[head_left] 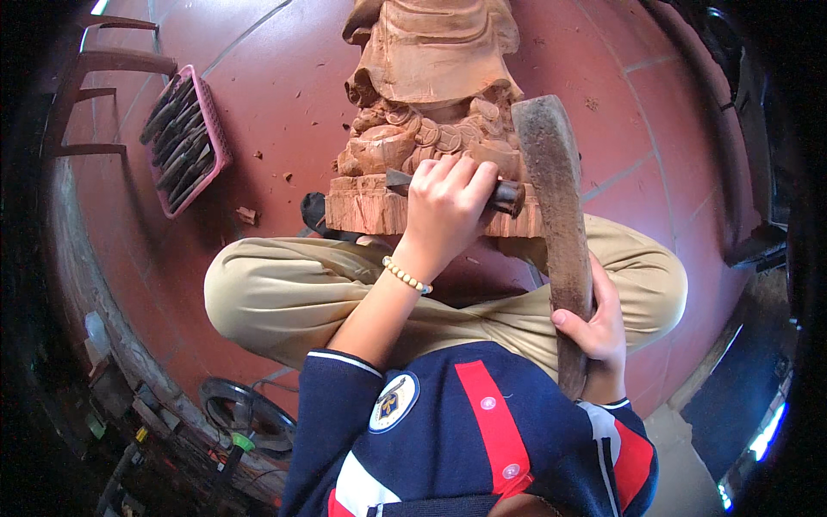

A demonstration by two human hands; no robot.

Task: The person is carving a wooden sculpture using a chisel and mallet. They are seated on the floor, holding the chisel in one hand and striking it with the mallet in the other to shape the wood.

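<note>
My left hand (450, 202), with a bead bracelet at the wrist, is closed around a wood chisel (506, 198). Its blade tip points left, and its dark handle end sticks out on the right. The chisel lies across the base end of a carved wooden statue (431, 60), just above the rough-cut edge nearest me. Drapery folds, coins and rounded shapes are carved into the statue. My right hand (599, 332) grips the narrow lower part of a worn wooden mallet (556, 172). The thick mallet head stands beside the chisel's handle end, with a small gap between them.
A pink basket (215, 129) full of dark-handled tools sits on the red tiled floor (284, 95) at left, near a brown chair (121, 60). Wood chips (247, 214) are scattered about. My crossed legs (284, 280) flank the statue's base. A black fan-like ring (245, 409) stands lower left.
</note>
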